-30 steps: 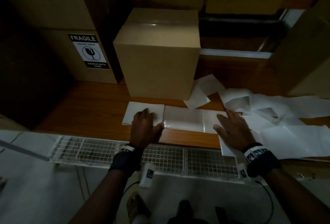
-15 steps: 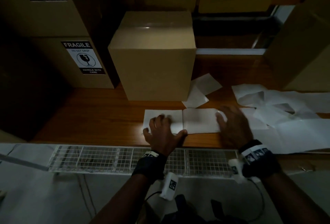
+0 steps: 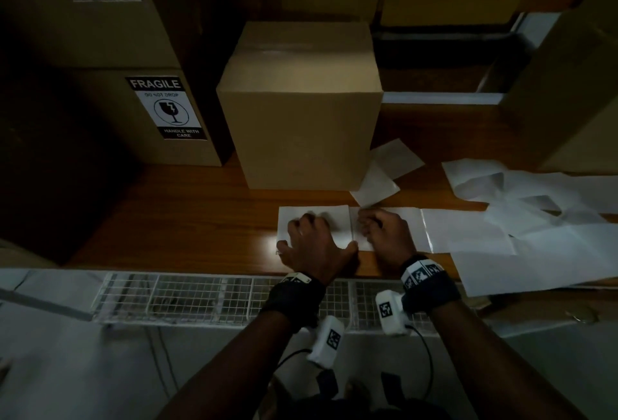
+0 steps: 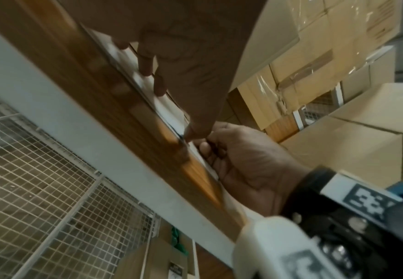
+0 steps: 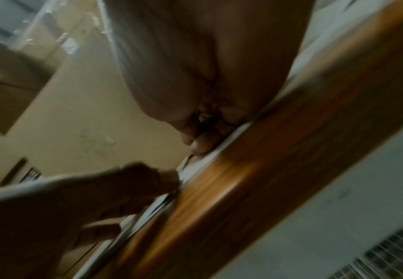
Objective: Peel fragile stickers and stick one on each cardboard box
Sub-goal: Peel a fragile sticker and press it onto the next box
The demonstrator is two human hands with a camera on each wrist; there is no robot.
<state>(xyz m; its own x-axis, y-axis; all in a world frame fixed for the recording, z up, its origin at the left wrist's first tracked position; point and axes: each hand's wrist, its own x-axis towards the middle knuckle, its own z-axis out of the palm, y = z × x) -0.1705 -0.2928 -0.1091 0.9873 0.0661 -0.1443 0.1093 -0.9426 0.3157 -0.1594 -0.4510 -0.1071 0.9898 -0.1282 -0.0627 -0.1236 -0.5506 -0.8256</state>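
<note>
A white sticker strip (image 3: 334, 218) lies face down near the wooden shelf's front edge. My left hand (image 3: 311, 235) presses flat on its left panel with straight fingers (image 4: 147, 66). My right hand (image 3: 371, 225) sits just right of it at the seam between two panels. Its fingers (image 5: 202, 141) are curled and pinch the strip there. A plain cardboard box (image 3: 301, 118) with no sticker stands right behind the strip. To its left stands a box bearing a black and white fragile sticker (image 3: 167, 108).
Loose white backing sheets (image 3: 535, 229) are strewn over the shelf's right side, and two more (image 3: 384, 172) lie by the plain box. Taller boxes (image 3: 568, 101) stand at the right and behind. A wire mesh panel (image 3: 217, 295) runs below the shelf's front edge.
My hands have come together on the strip: the left slid right, the right slid left. The right hand's fingers have gone from flat to curled at the seam.
</note>
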